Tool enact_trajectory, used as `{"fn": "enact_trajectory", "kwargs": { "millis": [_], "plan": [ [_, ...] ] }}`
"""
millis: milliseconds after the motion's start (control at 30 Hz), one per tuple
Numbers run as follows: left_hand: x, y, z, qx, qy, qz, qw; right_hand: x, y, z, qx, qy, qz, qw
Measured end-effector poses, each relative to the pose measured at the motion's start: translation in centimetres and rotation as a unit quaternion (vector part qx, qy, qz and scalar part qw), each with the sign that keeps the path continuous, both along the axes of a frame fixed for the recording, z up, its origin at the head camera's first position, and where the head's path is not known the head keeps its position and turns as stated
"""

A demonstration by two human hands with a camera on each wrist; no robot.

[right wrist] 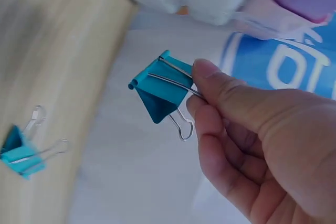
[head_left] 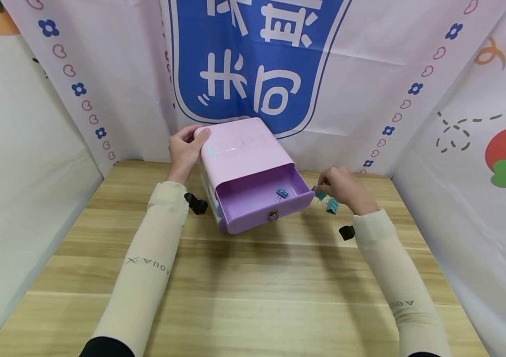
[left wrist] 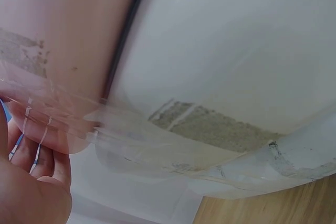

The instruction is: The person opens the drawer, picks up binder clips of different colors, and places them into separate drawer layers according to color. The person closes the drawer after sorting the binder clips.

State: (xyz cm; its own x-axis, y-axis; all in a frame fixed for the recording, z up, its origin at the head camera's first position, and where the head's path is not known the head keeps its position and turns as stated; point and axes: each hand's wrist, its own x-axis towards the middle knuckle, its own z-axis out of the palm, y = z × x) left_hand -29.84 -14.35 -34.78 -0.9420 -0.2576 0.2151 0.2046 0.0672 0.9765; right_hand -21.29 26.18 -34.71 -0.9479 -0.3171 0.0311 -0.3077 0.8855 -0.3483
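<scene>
A pink and purple drawer box (head_left: 246, 148) stands on the table with its purple drawer (head_left: 246, 201) pulled out at the front. Inside the drawer lies one teal binder clip (head_left: 282, 193). My left hand (head_left: 184, 151) grips the box's back left corner, thumb on top and fingers behind. Just right of the drawer, my right hand (head_left: 344, 188) pinches a second teal binder clip (right wrist: 163, 85) by a wire handle between thumb and forefinger. Another teal binder clip (right wrist: 23, 153) lies on the table below that hand, its wire handles spread.
The wooden table (head_left: 253, 297) runs back to a printed cloth backdrop (head_left: 355, 99) right behind the box. Cloth walls (head_left: 472, 198) close in both sides. A metal latch (head_left: 273, 215) sits on the drawer front. Clear tape (left wrist: 131, 135) crosses the box's side.
</scene>
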Motion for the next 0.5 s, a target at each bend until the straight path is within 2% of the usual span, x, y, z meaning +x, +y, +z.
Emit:
{"fn": "enact_trajectory", "kwargs": {
  "millis": [167, 500],
  "plan": [
    [0.0, 0.1, -0.1, -0.002, 0.000, -0.002, 1.0000, 0.8, -0.1, 1.9, -0.012, 0.019, -0.016, 1.000],
    [0.1, 0.0, -0.1, -0.001, -0.006, -0.002, 1.0000, 3.0, -1.3, 6.0, -0.029, 0.105, -0.021, 0.994]
  ]
}}
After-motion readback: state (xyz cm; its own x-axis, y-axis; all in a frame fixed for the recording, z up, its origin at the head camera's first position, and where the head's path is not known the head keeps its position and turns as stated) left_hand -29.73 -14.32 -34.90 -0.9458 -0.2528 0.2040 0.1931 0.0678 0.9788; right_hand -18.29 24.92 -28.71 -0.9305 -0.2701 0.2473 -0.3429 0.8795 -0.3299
